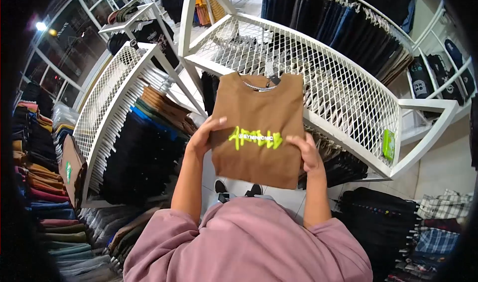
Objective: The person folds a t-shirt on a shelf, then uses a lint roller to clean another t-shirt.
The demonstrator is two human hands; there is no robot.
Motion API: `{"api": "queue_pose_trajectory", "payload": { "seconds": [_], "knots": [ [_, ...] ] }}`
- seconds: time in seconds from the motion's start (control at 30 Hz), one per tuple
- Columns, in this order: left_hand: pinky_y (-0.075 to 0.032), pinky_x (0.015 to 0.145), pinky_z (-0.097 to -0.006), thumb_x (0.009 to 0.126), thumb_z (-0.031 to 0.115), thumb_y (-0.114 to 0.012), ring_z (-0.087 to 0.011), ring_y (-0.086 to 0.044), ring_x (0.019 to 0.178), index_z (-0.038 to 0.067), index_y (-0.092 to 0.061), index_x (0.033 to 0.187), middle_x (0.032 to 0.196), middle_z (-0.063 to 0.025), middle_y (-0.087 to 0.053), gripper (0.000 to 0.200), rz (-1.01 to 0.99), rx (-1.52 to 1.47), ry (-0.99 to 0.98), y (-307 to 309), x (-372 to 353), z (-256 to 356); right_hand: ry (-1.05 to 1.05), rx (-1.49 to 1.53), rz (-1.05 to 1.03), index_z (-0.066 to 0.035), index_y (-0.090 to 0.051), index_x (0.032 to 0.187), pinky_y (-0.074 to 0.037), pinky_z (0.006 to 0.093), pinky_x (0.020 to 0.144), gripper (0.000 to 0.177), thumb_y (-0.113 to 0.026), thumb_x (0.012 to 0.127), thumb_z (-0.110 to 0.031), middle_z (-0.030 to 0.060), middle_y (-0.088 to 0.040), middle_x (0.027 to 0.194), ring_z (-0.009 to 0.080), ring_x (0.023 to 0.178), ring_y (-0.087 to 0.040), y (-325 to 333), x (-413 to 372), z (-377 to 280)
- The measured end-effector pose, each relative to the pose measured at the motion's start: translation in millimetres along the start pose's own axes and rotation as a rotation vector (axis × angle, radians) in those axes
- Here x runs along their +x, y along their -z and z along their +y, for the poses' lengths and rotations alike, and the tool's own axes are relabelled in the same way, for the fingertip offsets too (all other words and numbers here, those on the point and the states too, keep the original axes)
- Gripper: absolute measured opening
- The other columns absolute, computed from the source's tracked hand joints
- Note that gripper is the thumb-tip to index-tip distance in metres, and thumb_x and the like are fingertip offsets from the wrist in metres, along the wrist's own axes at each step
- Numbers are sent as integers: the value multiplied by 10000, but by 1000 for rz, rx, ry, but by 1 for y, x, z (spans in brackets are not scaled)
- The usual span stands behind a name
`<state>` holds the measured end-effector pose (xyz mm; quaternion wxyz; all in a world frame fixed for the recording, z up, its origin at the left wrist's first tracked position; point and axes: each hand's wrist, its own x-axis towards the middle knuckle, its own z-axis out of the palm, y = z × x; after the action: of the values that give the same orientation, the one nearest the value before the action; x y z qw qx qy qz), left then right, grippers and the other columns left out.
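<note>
A folded brown T-shirt (259, 165) with yellow-green and white lettering is held up in front of me, its collar facing away. My left hand (203, 135) grips the left edge, thumb on the front and the other fingers behind the cloth. On the opposite edge my right hand (307, 153) clasps the shirt the same way. A dark tag lies by the collar. The shirt's far end overlaps the near edge of a white mesh-topped rack (348, 100).
A green packet (388, 144) rests at the right end of the mesh top. Another mesh-topped rack (107, 95) with hanging clothes stands at left. Dark trousers (333, 20) hang at the back. Folded clothes (47, 187) are stacked far left; black garments (378, 222) hang at lower right.
</note>
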<state>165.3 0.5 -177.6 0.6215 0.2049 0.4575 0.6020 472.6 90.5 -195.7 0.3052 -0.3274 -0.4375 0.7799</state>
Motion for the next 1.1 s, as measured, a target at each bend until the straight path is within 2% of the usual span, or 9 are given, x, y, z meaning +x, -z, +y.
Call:
{"api": "queue_pose_trajectory", "payload": {
  "seconds": [0.07,0.1,0.23,0.37,0.5,0.6,0.8,1.0,1.1],
  "knots": [
    [-544,889,-302,886,207,-741,-173,-681,1018,28,-565,1330,1190,-76,-679,509,38,27,18,9,21,-6,-25,235,98,6,-616,1241,-531,317,897,371,-654,903,-143,76,-690,1149,179,1004,-678,-9,18,-5],
    [-556,868,-314,894,189,-742,-167,-693,946,28,-579,1301,1141,-75,-695,468,23,142,-38,-7,13,1,-31,215,147,11,-551,1341,-510,349,963,475,-630,892,-122,98,-653,1237,216,1097,-651,-12,26,-6],
    [-459,1057,-371,793,85,-789,-242,-588,1233,1,-450,1448,1354,-125,-600,743,-79,32,-95,17,-23,8,97,119,-4,8,-364,1508,-427,371,1077,701,-618,858,-64,133,-528,1406,257,1281,-533,-40,21,-13],
    [-442,1080,-355,797,22,-790,-215,-559,1261,5,-438,1457,1375,-103,-584,749,-59,-2,-153,79,-68,12,194,1,-176,12,-431,1457,-456,359,1044,638,-633,859,-83,130,-576,1347,239,1222,-579,-90,36,10],
    [-419,1096,-355,779,60,-821,-205,-557,1264,12,-445,1458,1372,-96,-589,778,64,-37,-217,136,-126,23,-42,-15,-197,6,-578,1287,-511,329,936,425,-654,893,-134,99,-668,1179,200,1050,-655,-174,63,30],
    [-418,1091,-345,786,87,-827,-197,-559,1256,15,-442,1461,1374,-90,-588,781,236,-77,-265,179,-182,36,-103,-110,-249,4,-589,1257,-509,322,923,388,-647,897,-128,97,-668,1172,193,1048,-652,-247,74,50],
    [-438,1057,-320,902,248,-780,-149,-556,1218,1,-461,1441,1348,-70,-597,673,514,2,-547,249,-310,84,-66,-138,-632,13,-540,1328,-478,346,999,428,-622,951,-171,109,-623,1269,205,1130,-620,-410,96,97],
    [-440,1053,-302,970,260,-703,-144,-578,1186,-5,-508,1413,1316,-52,-622,552,775,183,-586,314,-414,158,-6,-257,-752,44,-605,1257,-462,279,941,383,-622,999,-239,83,-663,1170,147,1050,-613,-581,101,113],
    [-437,1054,-300,970,259,-698,-142,-572,1195,0,-498,1428,1335,-58,-609,563,917,189,-744,355,-451,199,58,-244,-808,41,-620,1234,-473,269,911,395,-634,987,-267,86,-669,1142,143,1008,-622,-666,100,108]
  ]
}}
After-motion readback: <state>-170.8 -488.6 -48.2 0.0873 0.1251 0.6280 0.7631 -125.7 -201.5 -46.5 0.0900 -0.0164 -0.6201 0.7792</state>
